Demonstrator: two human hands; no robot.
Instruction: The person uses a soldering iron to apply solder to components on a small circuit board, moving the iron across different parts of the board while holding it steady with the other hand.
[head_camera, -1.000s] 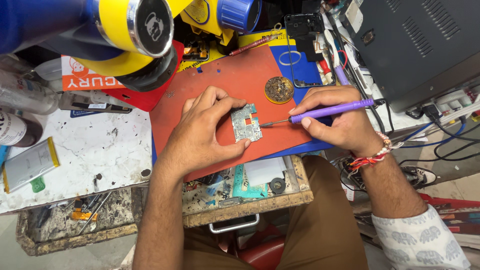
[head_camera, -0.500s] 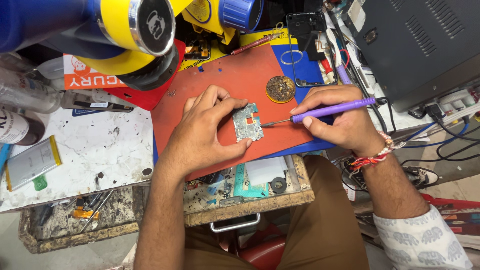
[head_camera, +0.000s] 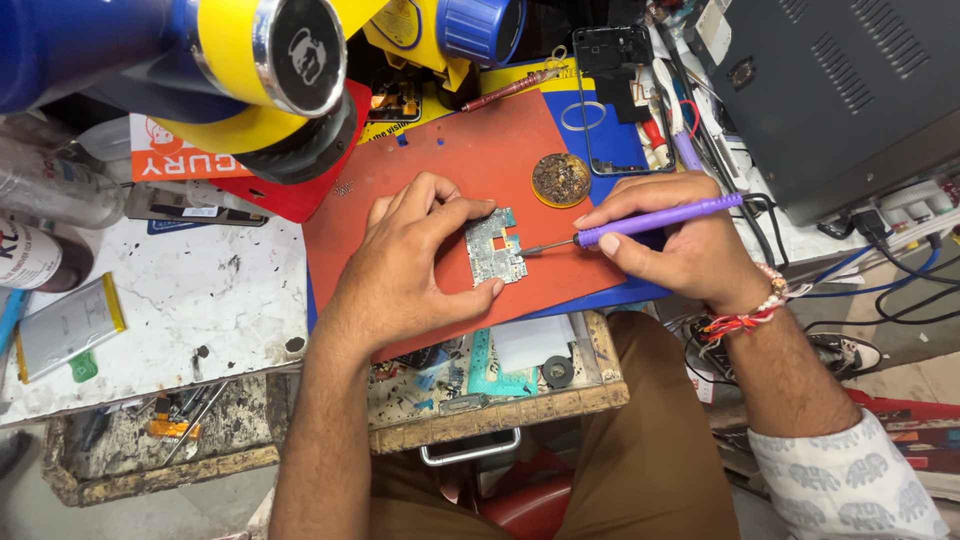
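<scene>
Surface (head_camera: 150, 290): cluttered white bench, red mat (head_camera: 440, 170) on it.
Left hand (head_camera: 410, 265): fingers pinning board (head_camera: 495, 248) on mat.
Right hand (head_camera: 680, 245): clamped on purple iron (head_camera: 650, 220), tip touching board.
Behind: brass wool (head_camera: 560, 179), phone frame (head_camera: 615, 100).

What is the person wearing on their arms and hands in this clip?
The left hand and forearm are bare, with nothing worn. The right hand is bare too, with a beaded bracelet and red threads at the wrist, and a white sleeve with a small grey elephant print further up.
</scene>
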